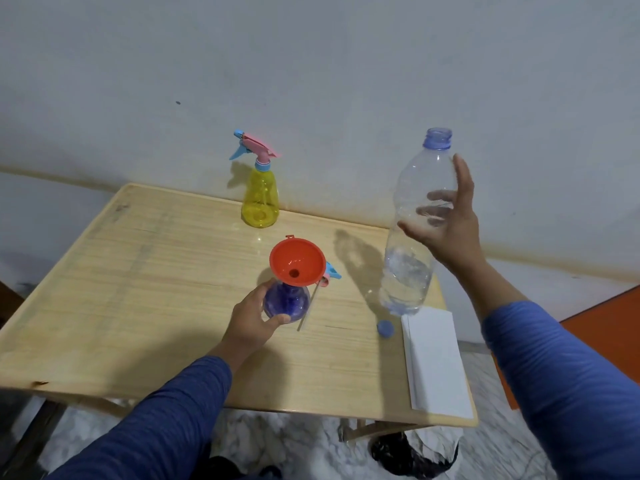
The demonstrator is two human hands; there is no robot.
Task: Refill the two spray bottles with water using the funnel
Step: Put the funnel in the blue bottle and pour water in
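- Funnel (297, 262) sits in the purple spray bottle (286, 302), which the left hand (251, 320) grips.
- Right hand (446, 225) clasps the uncapped water bottle (415, 230), upright.

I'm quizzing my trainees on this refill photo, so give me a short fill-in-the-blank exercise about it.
1. The funnel sits in the neck of the ____ spray bottle.
2. The left hand steadies that bottle; the right hand holds the clear ____ bottle.
3. The yellow spray bottle has its trigger head ____.
4. The blue cap lies on the ____.

Missing words: purple; water; on; table
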